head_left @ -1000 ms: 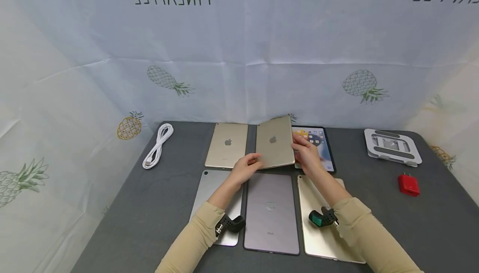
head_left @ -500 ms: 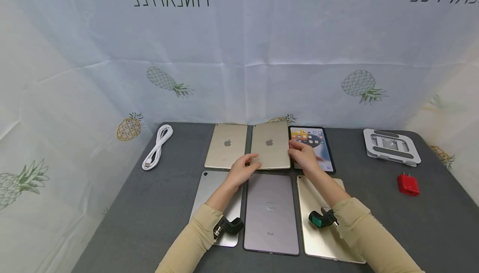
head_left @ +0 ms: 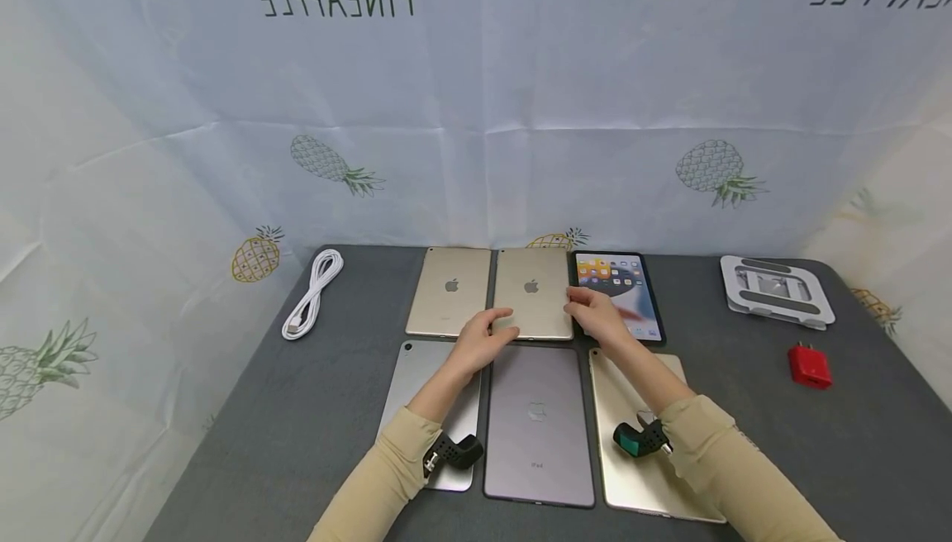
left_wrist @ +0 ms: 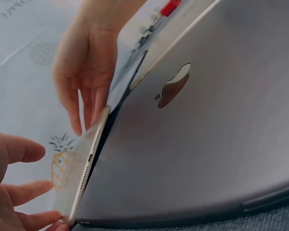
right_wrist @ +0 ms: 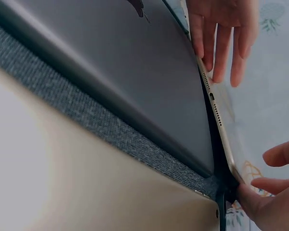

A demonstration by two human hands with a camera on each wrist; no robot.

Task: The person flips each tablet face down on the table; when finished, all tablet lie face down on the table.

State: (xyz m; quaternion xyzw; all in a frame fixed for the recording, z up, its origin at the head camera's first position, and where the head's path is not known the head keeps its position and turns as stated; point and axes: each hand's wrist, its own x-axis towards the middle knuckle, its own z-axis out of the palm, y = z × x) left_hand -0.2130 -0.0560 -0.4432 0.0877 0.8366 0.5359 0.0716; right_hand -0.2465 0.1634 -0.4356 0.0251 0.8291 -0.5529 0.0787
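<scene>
Gold flat tablet (head_left: 531, 294), back up, logo showing — lay in the middle of the far row on the grey felt-covered worktop (head_left: 744, 435). Left hand (head_left: 479, 339) sat at its near left corner, fingers loosely spread, fingertips touching the near edge; in the left wrist view the edge (left_wrist: 89, 161) looked slightly raised off the surface. Right hand (head_left: 595, 315) rested at the tablet's right edge, fingers straight and relaxed, pinching nothing.

Neighbours were tight. A second gold tablet (head_left: 451, 292) lay just beside it on the left, narrow gap between them. A dark-framed tablet with lit screen (head_left: 621, 286) lay just beside it on the right, partly under the right hand. Near row: silver tablet (head_left: 416, 377), dark grey tablet (head_left: 537, 422) almost meeting the gold one's near edge, pale gold tablet (head_left: 632, 451).

Open room lay out to the sides — a coiled white cable (head_left: 312, 294) far left, a white folding stand (head_left: 777, 290) and a small red plug block (head_left: 811, 366) far right, all well apart from the hands.
</scene>
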